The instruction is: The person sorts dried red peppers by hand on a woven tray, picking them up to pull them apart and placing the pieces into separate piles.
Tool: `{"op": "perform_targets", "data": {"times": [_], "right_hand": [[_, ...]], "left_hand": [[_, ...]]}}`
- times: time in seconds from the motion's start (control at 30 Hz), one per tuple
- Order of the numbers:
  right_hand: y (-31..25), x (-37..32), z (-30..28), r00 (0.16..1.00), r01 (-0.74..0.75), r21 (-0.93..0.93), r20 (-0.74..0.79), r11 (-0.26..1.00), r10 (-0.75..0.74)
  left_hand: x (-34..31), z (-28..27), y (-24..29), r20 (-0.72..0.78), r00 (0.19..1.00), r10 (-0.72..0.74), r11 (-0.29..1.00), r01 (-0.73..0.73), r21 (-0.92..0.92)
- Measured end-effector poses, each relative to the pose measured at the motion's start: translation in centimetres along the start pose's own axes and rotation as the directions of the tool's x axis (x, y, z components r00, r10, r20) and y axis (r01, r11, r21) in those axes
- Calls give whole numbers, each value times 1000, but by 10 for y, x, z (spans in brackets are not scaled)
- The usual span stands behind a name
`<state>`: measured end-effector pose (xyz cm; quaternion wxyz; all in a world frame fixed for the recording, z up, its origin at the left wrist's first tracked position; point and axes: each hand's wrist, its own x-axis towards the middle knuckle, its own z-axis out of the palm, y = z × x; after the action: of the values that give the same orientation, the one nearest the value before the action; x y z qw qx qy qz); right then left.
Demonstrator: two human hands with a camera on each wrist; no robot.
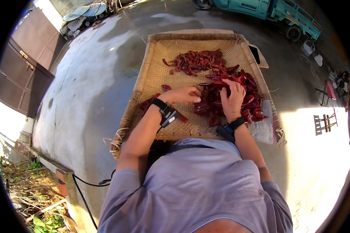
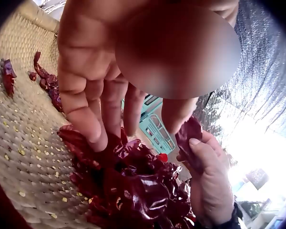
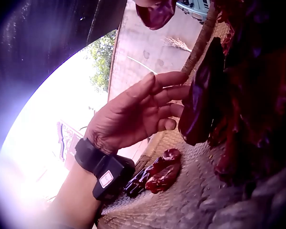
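A woven tray (image 1: 175, 79) holds a large heap of glossy dried red chilies (image 1: 212, 101) near its right side. My right hand (image 1: 233, 99) is over that heap; in the left wrist view it pinches a dried chili (image 2: 190, 138) between thumb and fingers. My left hand (image 1: 184, 94) is at the heap's left edge. Its fingers are loosely bent with nothing between them, fingertips close to the chilies in the right wrist view. Farther back on the tray is a second pile of duller, shrivelled chili pieces (image 1: 198, 62). A few chilies (image 3: 164, 176) lie below my left wrist.
Pale seeds are scattered over the weave. A grey sack (image 1: 263, 126) lies at the tray's front right corner, and a dark flat object (image 1: 254, 54) sits beside its right rim. Beyond are a teal cargo vehicle (image 1: 252, 7) and small wooden chairs (image 1: 326, 122).
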<state>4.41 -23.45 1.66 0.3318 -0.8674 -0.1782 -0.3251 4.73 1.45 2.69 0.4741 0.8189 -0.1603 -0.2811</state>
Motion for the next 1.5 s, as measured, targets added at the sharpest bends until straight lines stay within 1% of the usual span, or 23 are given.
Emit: {"op": "perform_targets", "data": {"times": [0.03, 0.07, 0.13, 0.17, 0.2, 0.27, 0.37, 0.47, 0.5, 0.6, 0.63, 0.73, 0.77, 0.83, 0.87, 0.97, 1.0, 1.07, 1.17, 1.27, 1.37, 1.47, 1.5], "right_hand": [[1, 0, 0, 999, 8, -27, -32, 1000, -9], [1, 0, 0, 998, 17, -54, -66, 998, -20], [-1, 0, -2, 999, -3, 3, -52, 1000, 3], [-2, 0, -2, 998, 5, 12, -62, 1000, -4], [-3, 0, -2, 997, 13, 20, -72, 1000, -11], [1, -1, -1, 997, -1, 21, -72, 1000, 2], [4, -1, 2, 999, -20, 92, -44, 996, 24], [2, 0, 3, 999, -18, 140, -24, 990, 21], [1, 0, 4, 1000, -14, 145, -22, 989, 18], [1, -1, 3, 1000, -26, 168, -11, 985, 28], [2, -1, 4, 1000, -24, 168, -11, 986, 26], [5, -2, 5, 1000, -7, 157, -21, 988, 10], [4, -2, 5, 1000, -9, 165, -12, 986, 11], [2, 0, 3, 1000, -14, 180, 5, 984, 13], [0, 1, 1, 1000, -8, 187, 5, 982, 8], [-3, 1, -1, 1000, -1, 193, 9, 981, -1], [-2, 0, 0, 1000, -1, 186, 13, 983, -1], [-1, 0, 2, 1000, -9, 186, 30, 982, 4], [0, -1, 2, 997, -44, 202, 69, 978, 30], [2, -2, 5, 994, -78, 213, 97, 974, 58], [4, -4, 6, 992, -89, 214, 103, 973, 68], [3, -2, 5, 994, -81, 223, 94, 971, 61], [2, -2, 4, 993, -92, 236, 100, 967, 70]], "left_hand": [[-1, 1, -1, 106, 994, 31, 994, -42, 101], [-2, 3, -2, 116, 993, -20, 997, 11, 79], [-10, 6, 15, 137, 983, -122, 992, 118, 37], [-10, 1, 27, 28, 972, -235, 970, 233, 66], [-11, -6, 24, -100, 966, -236, 966, 245, 83], [-16, -26, 6, -348, 911, -220, 956, 272, 107], [-18, -57, -38, -355, 883, -309, 751, 455, 478], [-20, -40, -77, -564, 818, -116, 633, 498, 593], [-21, -31, -83, -588, 808, -34, 612, 482, 627], [-18, -46, -88, -475, 871, -129, 758, 395, 519], [-20, -48, -85, -497, 863, -89, 761, 381, 526], [-21, -51, -60, -481, 831, -279, 807, 474, 352], [-21, -53, -57, -479, 844, -242, 828, 437, 352], [-28, -52, -25, -358, 917, -175, 971, 221, 92], [-32, -52, -10, -307, 944, -121, 992, 110, -54], [-49, -61, -2, -150, 975, -167, 984, 174, 36], [-52, -63, -9, -121, 968, -222, 953, 241, 184], [-56, -67, -34, -93, 935, -343, 813, 346, 468], [-62, -66, -64, -151, 871, -467, 723, 474, 503], [-62, -64, -48, -97, 866, -491, 688, 453, 567], [-65, -60, -42, -92, 890, -447, 740, 426, 520], [-56, -62, -52, -35, 870, -492, 768, 453, 452], [-56, -61, -56, -51, 877, -477, 777, 448, 442]]}}
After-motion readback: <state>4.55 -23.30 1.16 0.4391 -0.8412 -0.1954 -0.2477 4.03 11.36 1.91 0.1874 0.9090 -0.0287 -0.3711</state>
